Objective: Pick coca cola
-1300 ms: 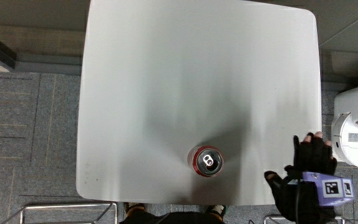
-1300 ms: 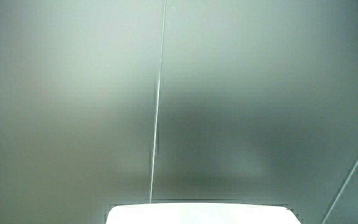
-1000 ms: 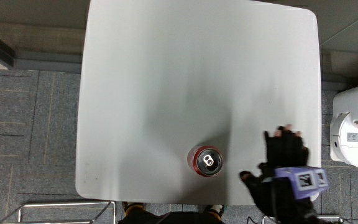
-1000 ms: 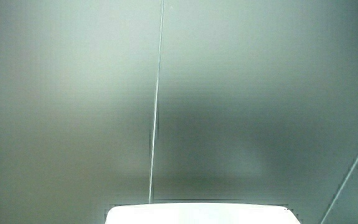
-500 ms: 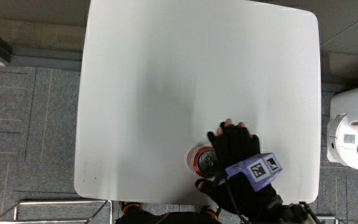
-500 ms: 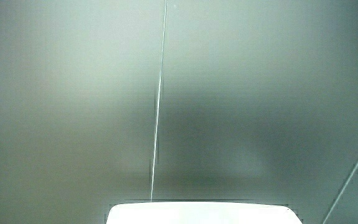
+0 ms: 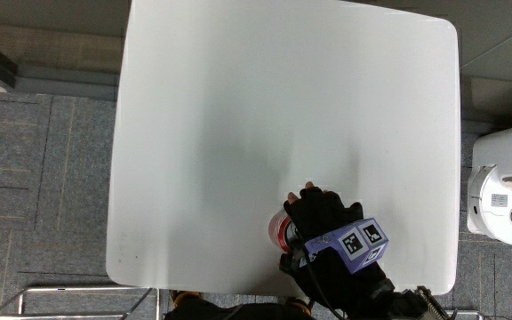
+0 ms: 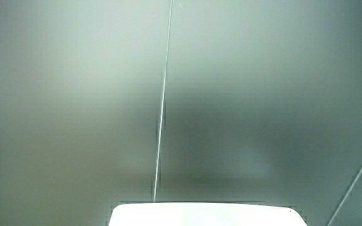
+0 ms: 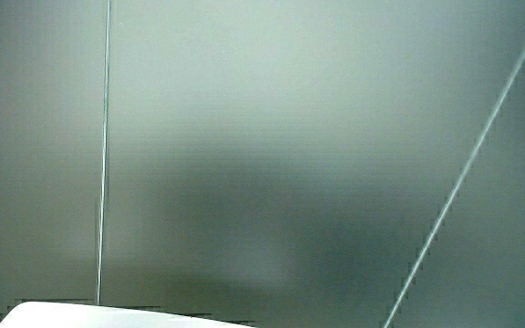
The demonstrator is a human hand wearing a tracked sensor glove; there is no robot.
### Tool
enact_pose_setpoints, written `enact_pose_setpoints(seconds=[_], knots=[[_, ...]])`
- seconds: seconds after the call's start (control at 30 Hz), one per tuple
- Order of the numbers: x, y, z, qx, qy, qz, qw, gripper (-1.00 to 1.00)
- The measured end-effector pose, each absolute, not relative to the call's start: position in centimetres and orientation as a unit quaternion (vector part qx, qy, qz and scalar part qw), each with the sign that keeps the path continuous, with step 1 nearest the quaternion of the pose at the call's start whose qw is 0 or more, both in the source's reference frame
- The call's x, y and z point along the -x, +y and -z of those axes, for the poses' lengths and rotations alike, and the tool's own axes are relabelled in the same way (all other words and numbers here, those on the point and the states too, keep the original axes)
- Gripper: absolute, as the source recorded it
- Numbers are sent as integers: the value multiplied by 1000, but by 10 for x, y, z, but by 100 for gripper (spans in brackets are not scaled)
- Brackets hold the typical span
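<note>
Coca-Cola can (image 7: 277,231) stands upright on the white bench (image 7: 238,116), close to the bench's edge nearest the person. Only a sliver of its red wall and silver rim shows; the hand (image 7: 323,218) covers the rest. Hand is directly over and against the can, fingers curled down around the side away from the person, thumb reaching in on the near side. Looks like a side wrap closing on the can, but I can't confirm firm contact or that it's off the bench. The patterned cube (image 7: 349,247) on the back of the hand faces up, forearm trailing off the near edge. Both side views show only a pale wall and a strip of bench top, so everything here comes from the main view. Handling, my read: aluminium can, rigid enough if full but thin-walled, so it dents under a hard squeeze. Smooth painted surface, likely slick, worse with condensation. Whether it's full or empty can't be told; plan for full, heavier with liquid sloshing. Best hold is around mid-body, fingers and thumb on facing sides, moderate pressure, lift straight up and keep it vertical. Avoid pinching the top rim. Low friction plus a near-edge position means a slip could send it off the bench.
</note>
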State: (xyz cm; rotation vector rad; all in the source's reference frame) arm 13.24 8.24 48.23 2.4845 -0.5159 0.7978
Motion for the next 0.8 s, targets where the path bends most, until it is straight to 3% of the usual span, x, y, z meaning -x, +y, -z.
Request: enact_pose_setpoints(seconds=[0.27, 0.63, 0.8], knots=[[-135, 83, -483, -904, -187, -308, 233, 100], [-135, 78, -479, -896, -195, -328, 227, 100], [-136, 67, -483, -901, -213, -323, 194, 100]])
